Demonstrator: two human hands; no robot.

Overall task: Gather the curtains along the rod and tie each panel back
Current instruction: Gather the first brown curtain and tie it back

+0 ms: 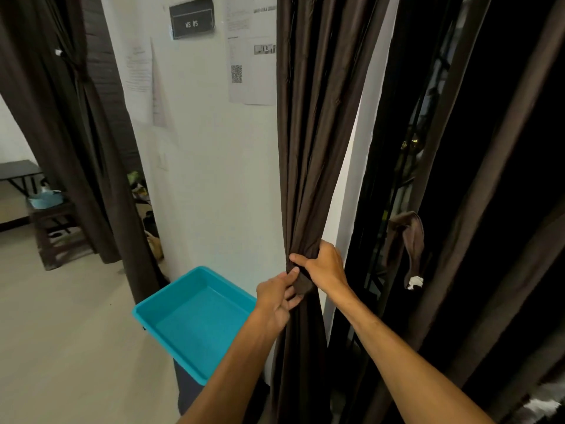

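The curtain panel (308, 133) is dark brown cloth with a faint satin sheen. It falls in long narrow folds that draw in to a tight bunch low down. A tie-back band (301, 284) of the same brown fabric, flat and soft, wraps that bunch. Both hands meet there, in front of a smooth white wall (214, 179). The left hand (276, 298) pinches the band between its thumb and curled fingers, from the side nearer the wall. The right hand (324, 264) sits just above and touching it, its fingers hooked over the gathered folds at the band's upper edge.

To the right, well apart from the hands, a second dark panel (495, 179) hangs in broad folds. Beside it a loose tie-back (411, 237) droops in a limp loop with a white tip. At far left another brown curtain (76, 123) is cinched at mid-height. A glossy teal plastic tray (195, 319), rectangular with rounded corners, sits just below the left forearm.
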